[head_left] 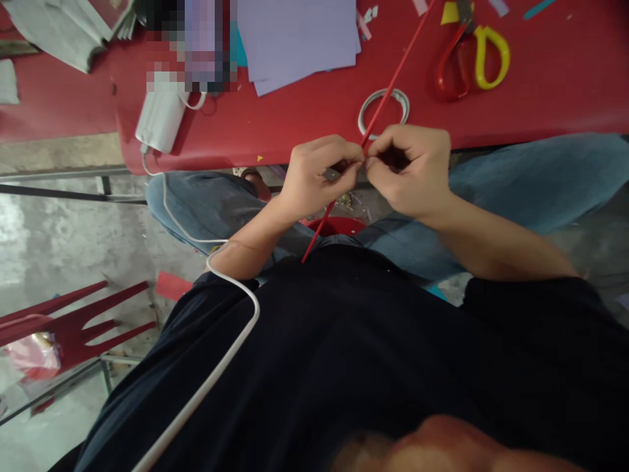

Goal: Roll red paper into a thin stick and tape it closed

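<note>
A long thin red stick (pixel 393 72) runs from my lap up over the red table (pixel 540 98). Both hands pinch it at the table's near edge, fingertips meeting. My left hand (pixel 317 177) is curled round the stick from the left, and my right hand (pixel 413 167) pinches it from the right. Something small may sit between the fingertips, but I cannot make it out. A white ring of tape (pixel 363 115) lies on the table just behind my hands.
Red-and-yellow scissors (pixel 484 56) lie at the back right among paper scraps. Lilac paper sheets (pixel 299 39) sit at the back middle. A white charger block (pixel 160 118) rests at the table's left corner, its cable (pixel 221 354) crossing my dark shirt. A red chair (pixel 73 321) stands at left.
</note>
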`<state>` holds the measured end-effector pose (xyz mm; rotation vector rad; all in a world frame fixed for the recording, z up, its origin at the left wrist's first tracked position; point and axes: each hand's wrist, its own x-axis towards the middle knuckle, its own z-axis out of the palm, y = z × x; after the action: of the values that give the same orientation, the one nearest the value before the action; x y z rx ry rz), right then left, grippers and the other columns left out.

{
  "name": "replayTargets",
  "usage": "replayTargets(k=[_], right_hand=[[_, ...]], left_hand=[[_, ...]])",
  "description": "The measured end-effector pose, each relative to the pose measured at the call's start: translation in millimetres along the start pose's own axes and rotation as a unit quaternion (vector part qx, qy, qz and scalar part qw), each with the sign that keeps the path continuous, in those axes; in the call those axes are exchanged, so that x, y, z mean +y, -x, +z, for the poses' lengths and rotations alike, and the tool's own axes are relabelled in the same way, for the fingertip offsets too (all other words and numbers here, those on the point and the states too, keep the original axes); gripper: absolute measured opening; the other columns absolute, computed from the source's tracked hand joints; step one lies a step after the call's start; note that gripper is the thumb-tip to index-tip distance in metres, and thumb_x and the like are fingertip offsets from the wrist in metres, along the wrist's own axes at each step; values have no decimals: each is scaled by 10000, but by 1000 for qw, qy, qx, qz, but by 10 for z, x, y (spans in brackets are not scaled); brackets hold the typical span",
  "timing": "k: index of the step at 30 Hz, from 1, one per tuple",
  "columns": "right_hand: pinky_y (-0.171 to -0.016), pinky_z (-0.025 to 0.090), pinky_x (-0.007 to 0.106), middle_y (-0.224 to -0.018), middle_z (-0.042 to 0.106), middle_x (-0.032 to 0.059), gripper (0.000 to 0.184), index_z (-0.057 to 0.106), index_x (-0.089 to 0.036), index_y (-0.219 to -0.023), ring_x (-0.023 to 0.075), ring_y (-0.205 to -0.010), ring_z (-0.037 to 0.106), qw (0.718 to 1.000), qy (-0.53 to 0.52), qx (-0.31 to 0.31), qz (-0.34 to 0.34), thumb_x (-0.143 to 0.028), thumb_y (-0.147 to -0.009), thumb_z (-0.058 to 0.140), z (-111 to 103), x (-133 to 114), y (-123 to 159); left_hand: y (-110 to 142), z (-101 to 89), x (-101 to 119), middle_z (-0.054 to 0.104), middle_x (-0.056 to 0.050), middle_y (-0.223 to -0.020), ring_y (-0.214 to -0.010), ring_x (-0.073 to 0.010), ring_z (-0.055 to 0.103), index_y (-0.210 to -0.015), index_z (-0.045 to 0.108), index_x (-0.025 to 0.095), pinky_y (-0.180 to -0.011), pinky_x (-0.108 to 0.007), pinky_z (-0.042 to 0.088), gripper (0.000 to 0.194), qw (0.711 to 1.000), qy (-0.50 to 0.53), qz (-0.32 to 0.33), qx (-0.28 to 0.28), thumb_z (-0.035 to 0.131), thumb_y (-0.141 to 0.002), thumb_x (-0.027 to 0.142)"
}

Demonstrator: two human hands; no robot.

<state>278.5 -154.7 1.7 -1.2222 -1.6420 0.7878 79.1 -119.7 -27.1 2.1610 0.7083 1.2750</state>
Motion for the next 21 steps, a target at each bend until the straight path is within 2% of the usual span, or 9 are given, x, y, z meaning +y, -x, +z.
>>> replayTargets(k=[2,8,11,14,18,21], right_hand=[[-514,338,355,-629,558,-14,231,638,-264,-713,137,-557,434,1000,-26,3,10,-337,-883,777,4,-3,-19],[-524,279,354,-615,554,-14,225,628,-272,-672,136,-565,422,997,-78,13,23,-241,-845,768,15,64,-62],[-552,321,371,-618,524,-8,274,596,-273,-669,151,-584,399,996,-77,26,25,-265,-860,793,-12,67,-82],[-594,410,401,-625,493,-1,326,560,-276,-648,167,-604,382,997,-68,28,28,-314,-870,795,-71,19,-81],[-672,494,445,-674,533,24,318,550,-292,-663,203,-656,442,998,-40,-28,39,-383,-902,738,-193,-97,-53],[-627,441,429,-667,520,18,319,546,-296,-672,190,-621,416,994,-50,-93,22,-419,-910,718,-322,-150,-85]], left_hand=[[6,9,1,741,-24,-856,-793,-141,750,-1004,750,248,-734,-306,635,221,1000,8,-3,1,618,-1108,391],[11,18,3,743,-17,-855,-800,-142,773,-1010,760,250,-725,-296,659,194,999,33,-7,1,662,-1090,397],[5,-8,16,740,-9,-842,-774,-128,766,-995,763,247,-707,-280,663,213,999,46,-18,8,650,-1098,395],[-11,-32,36,737,0,-828,-740,-111,747,-992,763,253,-688,-262,658,209,998,52,-30,19,649,-1099,392],[-45,-35,59,721,5,-799,-706,-104,727,-959,758,251,-643,-248,633,199,998,53,-25,37,682,-1084,387],[-51,-30,57,719,9,-797,-691,-98,721,-955,758,247,-616,-244,614,195,997,60,-25,43,687,-1080,379]])
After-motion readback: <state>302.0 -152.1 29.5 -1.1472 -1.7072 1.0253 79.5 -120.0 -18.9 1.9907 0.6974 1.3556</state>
